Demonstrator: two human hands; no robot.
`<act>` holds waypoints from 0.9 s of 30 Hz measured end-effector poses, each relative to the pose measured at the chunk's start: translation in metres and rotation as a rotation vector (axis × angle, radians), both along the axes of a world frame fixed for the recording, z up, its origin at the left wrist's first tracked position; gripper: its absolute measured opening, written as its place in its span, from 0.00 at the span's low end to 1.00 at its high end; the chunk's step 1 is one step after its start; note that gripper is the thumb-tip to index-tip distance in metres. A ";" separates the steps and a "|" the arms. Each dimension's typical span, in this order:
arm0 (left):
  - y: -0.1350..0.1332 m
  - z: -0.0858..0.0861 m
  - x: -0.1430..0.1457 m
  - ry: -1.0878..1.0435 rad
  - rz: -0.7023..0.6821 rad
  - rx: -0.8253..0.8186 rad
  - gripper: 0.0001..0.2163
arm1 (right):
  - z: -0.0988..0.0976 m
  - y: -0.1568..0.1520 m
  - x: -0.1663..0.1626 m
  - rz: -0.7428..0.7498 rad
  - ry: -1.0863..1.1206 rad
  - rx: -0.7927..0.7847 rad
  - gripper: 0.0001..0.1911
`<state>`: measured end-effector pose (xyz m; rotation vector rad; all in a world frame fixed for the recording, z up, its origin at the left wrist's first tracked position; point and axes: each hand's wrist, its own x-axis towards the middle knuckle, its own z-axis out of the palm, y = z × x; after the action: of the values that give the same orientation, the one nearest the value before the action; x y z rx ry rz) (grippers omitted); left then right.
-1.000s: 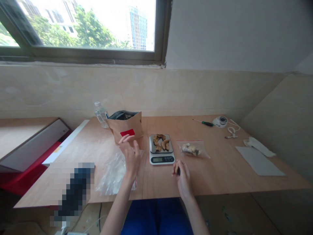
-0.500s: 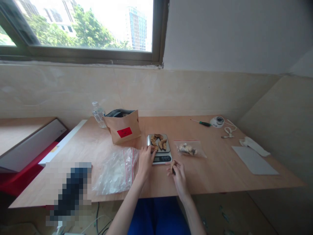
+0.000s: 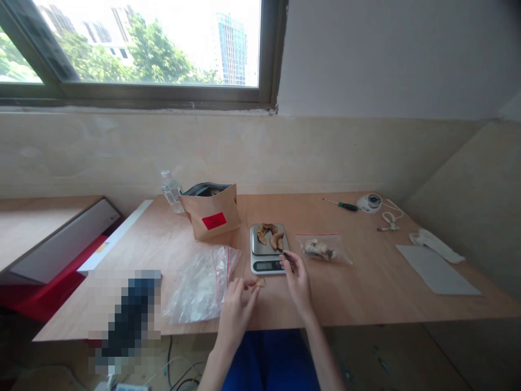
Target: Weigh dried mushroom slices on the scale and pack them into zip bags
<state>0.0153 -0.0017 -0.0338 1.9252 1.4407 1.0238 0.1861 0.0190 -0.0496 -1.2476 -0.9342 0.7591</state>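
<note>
Curved brown dried pieces point(image 3: 277, 240) lie on the steel plate of a small kitchen scale point(image 3: 256, 248). My left hand point(image 3: 236, 301) is in front of the scale, its fingertips closed on a small tan dried piece point(image 3: 261, 282). At the scale's front right corner is my right hand point(image 3: 298, 277), pinching a darker dried piece point(image 3: 286, 256) over the plate's edge. The fingers partly hide that piece and the scale's buttons. Right of the scale lies a clear zip bag point(image 3: 340, 252) with pale and dark pieces inside.
A brown paper pouch point(image 3: 191, 214) with a red label stands open behind clear plastic bags point(image 3: 191, 288). Beside it is a water bottle point(image 3: 172, 195). To the right are a screwdriver point(image 3: 348, 207), a white camera point(image 3: 369, 203), a cable point(image 3: 391, 220) and a grey sheet point(image 3: 435, 274).
My left hand has come off the scale plate toward me with a piece. My right hand has moved forward to the plate's edge with its piece. The view has shifted slightly.
</note>
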 end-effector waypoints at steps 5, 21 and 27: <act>-0.022 -0.016 0.029 0.013 -0.151 -0.093 0.08 | -0.023 -0.028 0.021 -0.156 0.012 -0.064 0.19; -0.023 -0.028 0.055 -0.047 -0.178 -0.098 0.07 | -0.040 -0.047 0.044 -0.228 -0.147 -0.101 0.17; 0.017 -0.013 0.046 -0.146 0.028 -0.007 0.11 | -0.042 -0.048 0.043 -0.193 -0.155 -0.114 0.17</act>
<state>0.0616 0.0154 -0.0464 1.7902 1.3902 1.1464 0.2293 -0.0294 -0.0916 -1.4903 -0.8893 0.5753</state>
